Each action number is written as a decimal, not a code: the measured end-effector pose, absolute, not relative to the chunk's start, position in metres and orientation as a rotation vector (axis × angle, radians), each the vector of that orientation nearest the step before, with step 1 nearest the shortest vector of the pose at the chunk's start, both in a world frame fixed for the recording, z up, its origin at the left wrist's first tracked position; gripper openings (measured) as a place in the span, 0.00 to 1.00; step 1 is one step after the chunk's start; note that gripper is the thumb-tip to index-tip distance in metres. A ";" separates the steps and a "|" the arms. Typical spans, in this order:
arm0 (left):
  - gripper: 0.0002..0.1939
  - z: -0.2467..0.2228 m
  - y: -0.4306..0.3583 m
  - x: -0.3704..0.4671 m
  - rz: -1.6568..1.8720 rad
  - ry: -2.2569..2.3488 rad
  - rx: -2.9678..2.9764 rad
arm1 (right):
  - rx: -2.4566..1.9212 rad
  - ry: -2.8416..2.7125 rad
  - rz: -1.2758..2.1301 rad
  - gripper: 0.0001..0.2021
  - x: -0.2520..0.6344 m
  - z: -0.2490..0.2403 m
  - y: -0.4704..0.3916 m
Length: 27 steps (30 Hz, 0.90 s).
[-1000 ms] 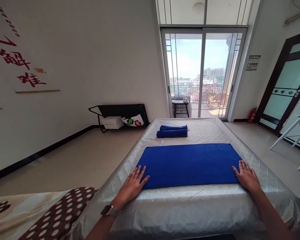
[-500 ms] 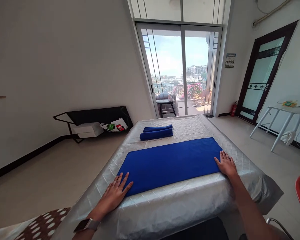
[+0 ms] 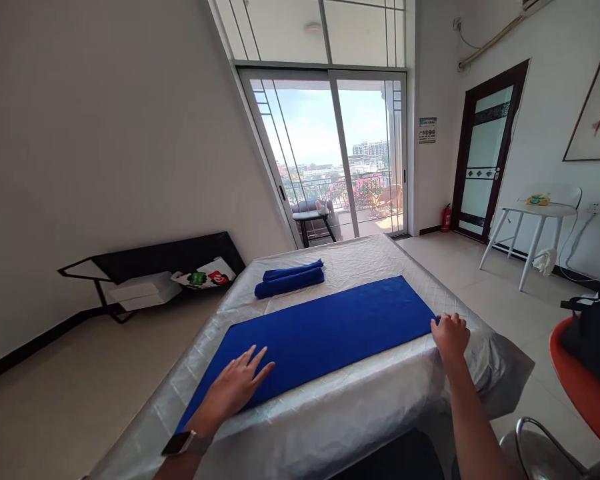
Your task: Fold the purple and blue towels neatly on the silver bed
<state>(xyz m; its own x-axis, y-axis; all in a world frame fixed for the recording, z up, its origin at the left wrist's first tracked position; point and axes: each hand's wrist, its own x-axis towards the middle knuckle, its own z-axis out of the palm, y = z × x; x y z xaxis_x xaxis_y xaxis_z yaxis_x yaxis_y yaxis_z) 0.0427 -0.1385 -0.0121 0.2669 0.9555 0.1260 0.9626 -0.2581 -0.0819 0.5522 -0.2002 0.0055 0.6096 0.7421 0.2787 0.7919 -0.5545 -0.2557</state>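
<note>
A blue cloth (image 3: 330, 327) lies flat across the near part of a table with a silvery white cover (image 3: 365, 257). Over its left part, fingers apart, is my left hand (image 3: 237, 381), holding nothing; a watch is on that wrist. At the cloth's near right corner my right hand (image 3: 451, 335) has its fingers curled together on the edge. Two rolled blue cloths (image 3: 290, 279) lie side by side beyond the flat one, toward the left.
A black rack (image 3: 170, 263) with a white box and a bag stands by the left wall. A white stool (image 3: 545, 209) is at the right, and a red chair (image 3: 577, 393) with a black bag is nearer. Sliding glass doors are behind the table.
My right hand has gone from lying flat to curled fingers at the cloth's corner. My left hand has shifted further over the cloth. The view has turned right.
</note>
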 end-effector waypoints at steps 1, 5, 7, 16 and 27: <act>0.30 -0.004 -0.139 0.078 -0.139 -1.853 -2.458 | -2.491 -1.240 -0.160 0.16 0.552 0.008 -0.200; 0.24 0.014 -0.145 0.221 -0.514 -1.645 -2.893 | -2.473 -1.280 0.040 0.15 0.555 0.018 -0.194; 0.22 0.014 -0.143 0.280 -0.707 -1.576 -3.074 | -2.391 -1.299 0.161 0.14 0.553 0.021 -0.190; 0.31 -0.010 -0.101 0.380 -1.619 -1.907 -3.379 | -1.746 -1.467 0.397 0.11 0.509 0.020 -0.177; 0.32 -0.018 -0.081 0.318 -1.950 -2.533 -3.153 | -1.438 -1.724 0.638 0.07 0.469 0.011 -0.180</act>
